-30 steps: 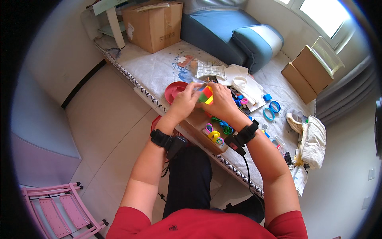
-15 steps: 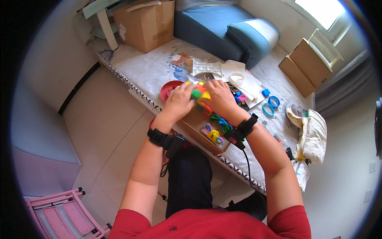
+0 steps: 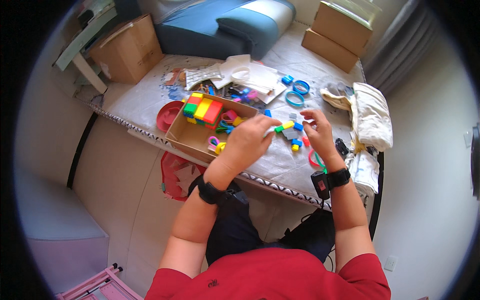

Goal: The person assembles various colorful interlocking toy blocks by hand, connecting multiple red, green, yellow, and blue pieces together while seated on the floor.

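Apparently partway, stacked toy bricks [image 3: 204,108] occupy the cardboard box [image 3: 187,150] by the bed's [image 3: 272,164] near edge; loose bricks [image 3: 290,133] remain between the left hand [image 3: 247,142], grip unclear, and open right hand [image 3: 321,134].

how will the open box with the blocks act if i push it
The box will probably slide rather than tip: it looks low and wide. Its thin cardboard walls may flex. The blocks, bunched to one side, could make that side heavier.
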The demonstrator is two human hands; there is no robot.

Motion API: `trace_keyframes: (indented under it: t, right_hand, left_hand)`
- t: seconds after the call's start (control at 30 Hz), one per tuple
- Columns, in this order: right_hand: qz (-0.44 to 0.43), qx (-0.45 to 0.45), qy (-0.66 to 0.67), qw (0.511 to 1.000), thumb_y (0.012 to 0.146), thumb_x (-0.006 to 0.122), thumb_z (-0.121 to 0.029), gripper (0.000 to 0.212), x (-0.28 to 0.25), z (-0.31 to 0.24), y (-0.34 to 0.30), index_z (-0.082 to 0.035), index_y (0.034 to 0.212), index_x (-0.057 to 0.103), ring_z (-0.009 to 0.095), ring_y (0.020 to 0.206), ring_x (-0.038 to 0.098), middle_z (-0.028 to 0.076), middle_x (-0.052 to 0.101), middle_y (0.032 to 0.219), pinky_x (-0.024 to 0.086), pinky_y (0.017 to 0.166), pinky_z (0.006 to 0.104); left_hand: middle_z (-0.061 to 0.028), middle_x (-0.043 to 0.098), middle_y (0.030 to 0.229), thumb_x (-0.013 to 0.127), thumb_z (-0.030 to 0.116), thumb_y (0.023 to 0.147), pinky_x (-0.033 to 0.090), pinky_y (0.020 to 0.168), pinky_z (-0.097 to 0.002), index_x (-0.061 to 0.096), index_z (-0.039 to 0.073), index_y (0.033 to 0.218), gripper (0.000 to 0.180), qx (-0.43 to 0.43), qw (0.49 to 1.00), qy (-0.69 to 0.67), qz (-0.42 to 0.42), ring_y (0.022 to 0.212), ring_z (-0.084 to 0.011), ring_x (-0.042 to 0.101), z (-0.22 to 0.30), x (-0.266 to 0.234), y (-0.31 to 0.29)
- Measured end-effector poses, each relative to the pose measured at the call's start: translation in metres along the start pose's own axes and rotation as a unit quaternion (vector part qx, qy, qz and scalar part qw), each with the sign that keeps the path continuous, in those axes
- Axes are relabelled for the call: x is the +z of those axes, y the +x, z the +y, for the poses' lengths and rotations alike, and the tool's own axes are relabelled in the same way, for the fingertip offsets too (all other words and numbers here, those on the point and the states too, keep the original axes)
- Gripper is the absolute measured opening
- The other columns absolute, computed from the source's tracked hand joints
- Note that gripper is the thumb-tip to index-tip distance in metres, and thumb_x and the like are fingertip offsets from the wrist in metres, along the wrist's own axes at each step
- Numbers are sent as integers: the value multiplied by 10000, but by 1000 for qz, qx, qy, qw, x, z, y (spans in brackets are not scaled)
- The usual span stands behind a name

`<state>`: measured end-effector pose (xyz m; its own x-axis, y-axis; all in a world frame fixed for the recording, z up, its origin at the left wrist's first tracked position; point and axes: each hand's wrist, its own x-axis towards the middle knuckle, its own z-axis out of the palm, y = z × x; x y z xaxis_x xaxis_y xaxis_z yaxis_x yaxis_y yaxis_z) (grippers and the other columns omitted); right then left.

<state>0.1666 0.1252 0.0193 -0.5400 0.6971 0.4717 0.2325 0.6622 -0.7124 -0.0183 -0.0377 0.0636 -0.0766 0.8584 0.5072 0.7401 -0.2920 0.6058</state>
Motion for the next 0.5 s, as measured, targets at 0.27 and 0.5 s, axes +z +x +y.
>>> trace_keyframes:
  t: [0.27, 0.5]
  right_hand:
    - [-43, -53, -193, 979, 797, 624, -42, 307, -13, 43, -68, -45, 1104, 633, 320, 1088, 558, 139, 633, 1126, 407, 970, 420]
    - [-45, -56, -223, 972, 803, 608, -38, 359, -4, 34, -54, -58, 1161, 625, 291, 1152, 533, 110, 623, 1191, 382, 995, 422]
  left_hand:
    - [-144, 638, 1100, 640, 84, 854, 478, 912, -422, 615, 83, 1141, 288, -15, 998, -5, -60, 1066, -344, 592, -21, 88, -3]
    - [-196, 551, 1241, 616, -69, 767, 407, 1021, -428, 473, 47, 1297, 561, -16, 997, 71, 16, 1177, -378, 517, -58, 110, -11]
